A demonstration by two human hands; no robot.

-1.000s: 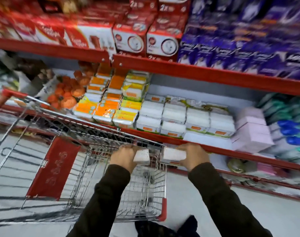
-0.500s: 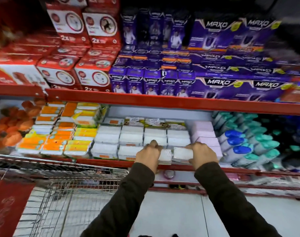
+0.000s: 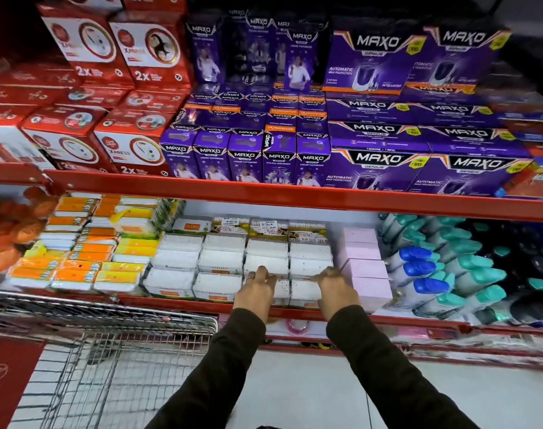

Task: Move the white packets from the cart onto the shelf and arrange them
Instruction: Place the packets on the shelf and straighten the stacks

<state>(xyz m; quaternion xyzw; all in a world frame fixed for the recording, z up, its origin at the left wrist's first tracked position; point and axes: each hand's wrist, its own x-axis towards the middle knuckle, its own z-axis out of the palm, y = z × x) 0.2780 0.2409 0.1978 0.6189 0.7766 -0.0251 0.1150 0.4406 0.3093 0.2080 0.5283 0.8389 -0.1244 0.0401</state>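
Rows of white packets (image 3: 220,258) fill the middle of the red-edged shelf (image 3: 177,302). At the front right of those rows, my left hand (image 3: 255,291) grips one white packet (image 3: 282,292) and my right hand (image 3: 336,287) grips another white packet (image 3: 304,291). Both packets rest at the shelf's front edge, side by side and touching. My fingers curl over their tops. The wire cart (image 3: 109,351) stands at the lower left, and its inside looks bare where visible.
Pink boxes (image 3: 366,267) sit just right of my right hand, with teal and blue capped bottles (image 3: 443,274) beyond. Orange and yellow packs (image 3: 87,252) lie to the left. Purple boxes (image 3: 372,162) and red boxes (image 3: 87,140) crowd the upper shelf. A lower shelf edge (image 3: 418,351) runs beneath.
Both hands rose from above the cart, each carrying a white packet, and reached forward to the shelf. The packets now rest in the front row. The view tilted up.
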